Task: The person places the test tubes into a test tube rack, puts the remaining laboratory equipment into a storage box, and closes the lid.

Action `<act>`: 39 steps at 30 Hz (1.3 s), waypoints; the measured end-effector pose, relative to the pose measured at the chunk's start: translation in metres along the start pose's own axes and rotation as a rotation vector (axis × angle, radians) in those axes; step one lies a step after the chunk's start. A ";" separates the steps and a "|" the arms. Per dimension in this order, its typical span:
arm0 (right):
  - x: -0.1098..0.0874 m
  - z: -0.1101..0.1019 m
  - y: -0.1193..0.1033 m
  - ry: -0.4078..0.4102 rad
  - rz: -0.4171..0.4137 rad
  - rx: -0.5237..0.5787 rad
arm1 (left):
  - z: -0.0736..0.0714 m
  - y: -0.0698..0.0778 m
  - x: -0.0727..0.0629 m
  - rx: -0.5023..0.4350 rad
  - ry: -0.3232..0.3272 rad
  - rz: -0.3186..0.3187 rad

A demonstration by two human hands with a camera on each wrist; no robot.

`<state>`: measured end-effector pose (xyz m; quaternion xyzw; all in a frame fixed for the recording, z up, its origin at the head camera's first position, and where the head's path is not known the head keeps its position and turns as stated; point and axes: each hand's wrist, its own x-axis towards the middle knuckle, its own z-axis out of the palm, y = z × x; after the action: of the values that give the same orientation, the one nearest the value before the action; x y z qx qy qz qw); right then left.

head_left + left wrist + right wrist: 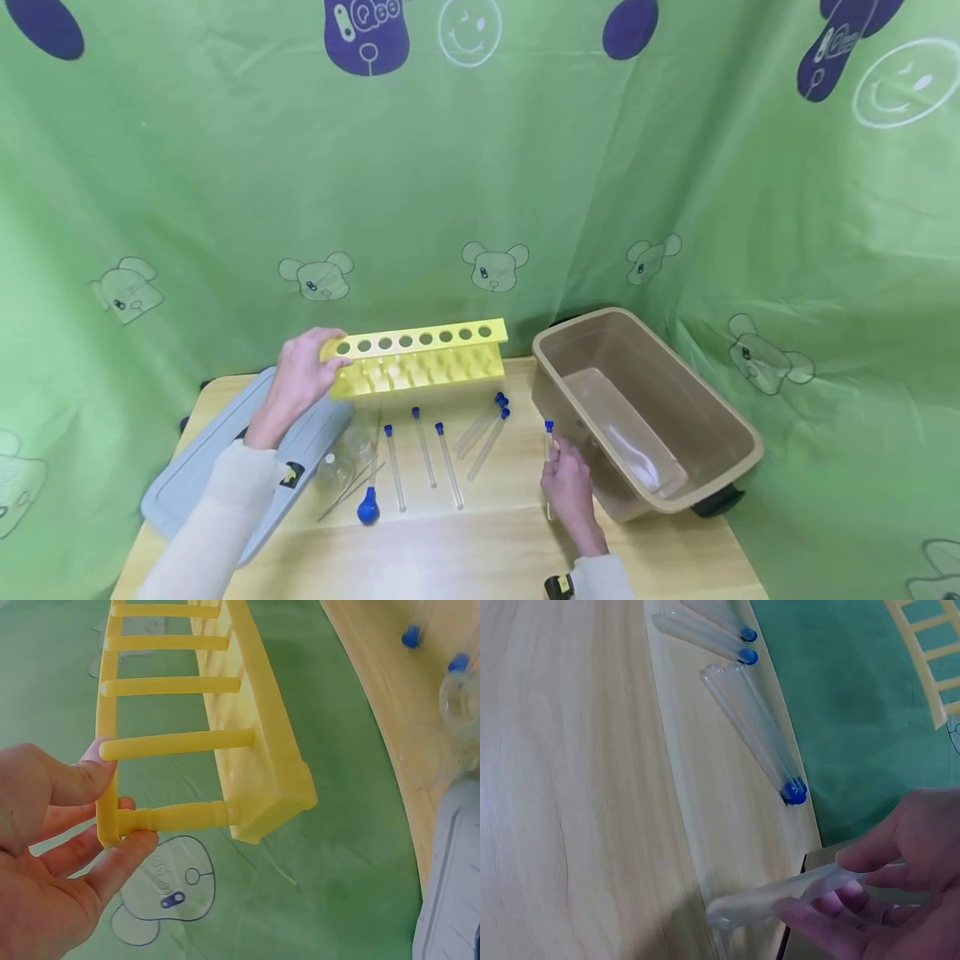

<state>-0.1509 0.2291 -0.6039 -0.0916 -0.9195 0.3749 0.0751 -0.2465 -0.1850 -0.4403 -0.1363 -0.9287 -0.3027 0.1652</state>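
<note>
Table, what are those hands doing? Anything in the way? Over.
Left hand gripping yellow rack by one end, held up. Right hand holding blue-capped tube. Possible snags: brown bin close beside right hand, loose tubes on table.

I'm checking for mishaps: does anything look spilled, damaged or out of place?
Nothing spilled or broken shows. Slightly untidy, though: capped tubes lie loose at differing angles on the table rather than in the yellow rack, and the blue lid lies apart from the brown bin.
</note>
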 end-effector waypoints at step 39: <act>0.001 -0.054 -0.072 0.205 -0.483 0.096 | 0.045 0.030 -0.156 -0.067 0.079 0.080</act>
<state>-0.1489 0.2156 -0.5147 0.0968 -0.8834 0.3782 0.2593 -0.1039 -0.1582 -0.5195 -0.1666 -0.9046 -0.3320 0.2091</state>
